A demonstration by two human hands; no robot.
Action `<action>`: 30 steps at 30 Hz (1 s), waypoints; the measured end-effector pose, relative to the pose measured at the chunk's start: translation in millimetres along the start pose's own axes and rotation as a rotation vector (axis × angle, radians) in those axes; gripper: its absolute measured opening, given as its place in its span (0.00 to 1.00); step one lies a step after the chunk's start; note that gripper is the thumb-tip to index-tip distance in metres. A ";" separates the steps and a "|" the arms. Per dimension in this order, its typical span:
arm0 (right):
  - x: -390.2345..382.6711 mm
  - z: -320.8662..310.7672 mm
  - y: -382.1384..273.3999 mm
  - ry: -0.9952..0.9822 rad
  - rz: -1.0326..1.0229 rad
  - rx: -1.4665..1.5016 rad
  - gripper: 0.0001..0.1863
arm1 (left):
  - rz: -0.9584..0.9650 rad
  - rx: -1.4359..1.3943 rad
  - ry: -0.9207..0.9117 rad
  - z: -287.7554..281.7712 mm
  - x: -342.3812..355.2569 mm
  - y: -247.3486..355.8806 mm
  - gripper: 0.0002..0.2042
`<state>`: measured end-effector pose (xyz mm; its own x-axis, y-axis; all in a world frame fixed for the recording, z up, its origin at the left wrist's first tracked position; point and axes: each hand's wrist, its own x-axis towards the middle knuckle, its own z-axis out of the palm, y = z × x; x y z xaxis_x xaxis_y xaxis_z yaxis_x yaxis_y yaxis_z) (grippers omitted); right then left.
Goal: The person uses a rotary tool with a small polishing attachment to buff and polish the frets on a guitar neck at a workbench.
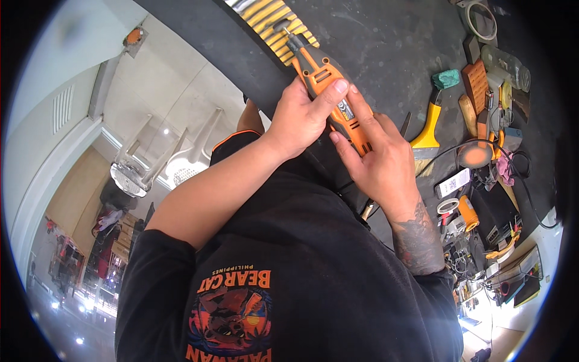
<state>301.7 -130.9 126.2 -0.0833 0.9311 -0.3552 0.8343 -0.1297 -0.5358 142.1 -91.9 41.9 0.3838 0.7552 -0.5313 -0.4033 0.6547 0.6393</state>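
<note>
Both hands are on an orange and black rotary tool [313, 63], which lies slanted over the dark worktable with its nose toward the far left. My left hand [295, 120] is closed around the middle of its body, the thumb lying along the top. Around the rear end my right hand [386, 166] is closed, fingers on top and thumb on the near side. A small dark disc [281, 25] is fitted at the tool's tip. It appears over a yellow-and-black striped piece [265, 24]; whether they touch I cannot tell.
Right of my hands lies a yellow-handled brush [428, 130], with a green block [446, 78] beyond it. A black cable [458, 146] curves past a phone [453, 183] and several crowded tools. White plastic stools [193, 154] stand on the floor at the left.
</note>
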 end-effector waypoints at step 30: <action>6.2 -0.1 26.1 0.042 -0.010 0.104 0.41 | -0.011 0.086 0.002 15.3 20.2 -0.3 0.16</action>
<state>323.0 -128.5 110.1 -0.0667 0.9458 -0.3178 0.7722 -0.1528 -0.6168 162.7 -77.4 39.5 0.3863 0.7479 -0.5398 -0.3262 0.6582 0.6785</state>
